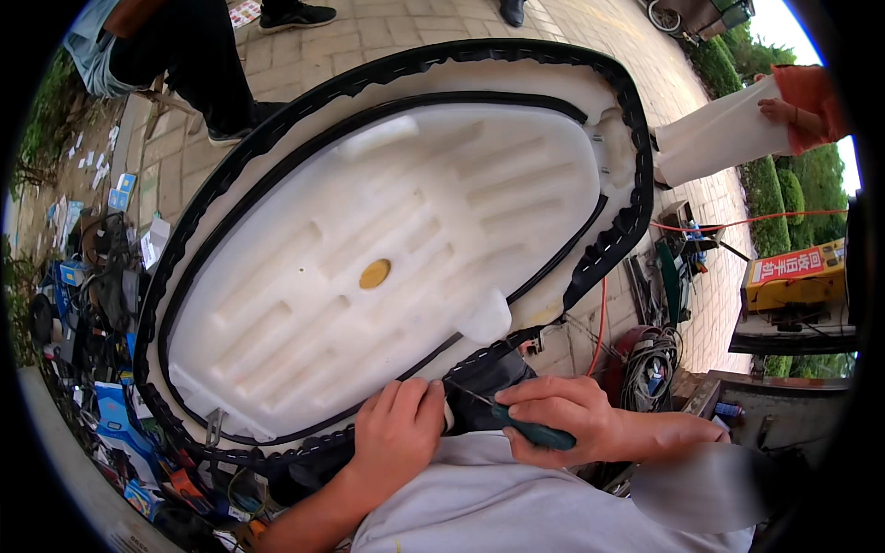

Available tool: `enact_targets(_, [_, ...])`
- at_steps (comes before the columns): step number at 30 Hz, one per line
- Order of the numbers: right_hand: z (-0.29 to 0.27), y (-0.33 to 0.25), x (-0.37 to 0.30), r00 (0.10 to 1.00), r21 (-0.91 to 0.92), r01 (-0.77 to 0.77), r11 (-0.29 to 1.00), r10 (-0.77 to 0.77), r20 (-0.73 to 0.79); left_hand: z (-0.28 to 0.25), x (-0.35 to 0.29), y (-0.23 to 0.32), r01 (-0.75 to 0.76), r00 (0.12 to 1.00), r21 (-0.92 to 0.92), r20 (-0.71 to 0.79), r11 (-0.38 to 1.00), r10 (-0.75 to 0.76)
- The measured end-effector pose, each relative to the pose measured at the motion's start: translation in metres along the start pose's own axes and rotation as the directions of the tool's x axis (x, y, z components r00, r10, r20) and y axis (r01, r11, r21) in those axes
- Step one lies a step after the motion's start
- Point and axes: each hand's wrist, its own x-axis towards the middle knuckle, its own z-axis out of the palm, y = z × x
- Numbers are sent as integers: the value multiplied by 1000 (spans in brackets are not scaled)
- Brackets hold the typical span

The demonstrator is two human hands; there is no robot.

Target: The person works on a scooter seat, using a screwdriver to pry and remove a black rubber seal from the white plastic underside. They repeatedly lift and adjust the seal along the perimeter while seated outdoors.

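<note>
A large scooter seat (304,267) lies underside up before me, with a white ribbed plastic base. Its black cover (636,120) is folded over the rim, and a row of staples runs along the fold. A black rubber strip (442,97) follows the base edge. My left hand (401,424) is closed on the near edge of the cover, fingertips over the rim. In my right hand (564,415) is a screwdriver (539,431) with a dark green handle. Its thin shaft points left to the cover edge beside my left hand; the tip is hard to make out.
Tools and small packages (111,405) crowd the ground at the left. A coil of cable (648,369) lies to the right, near an orange cord (601,323). A yellow box (795,276) stands at the far right. People stand or sit around on the paving (369,37).
</note>
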Motion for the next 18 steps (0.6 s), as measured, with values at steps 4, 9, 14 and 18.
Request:
enact_targets(4, [7,7,-8,988,-41,123,992,-127,-91,2,6,-1,15,999,-26,-35,1000,-16])
enact_targets(9, [-10,1,10,998,34,-63,997,64,-4,-1,6,1,5,1000,39,-4,999,-4])
enact_targets(14, [-20,-3,25,994,100,-79,992,71,78,-3,6,0,-86,995,184,-28,979,93])
enact_targets(18, [-25,-4,30,993,124,-118,985,117,12,-2,9,1,-101,989,143,-90,985,114])
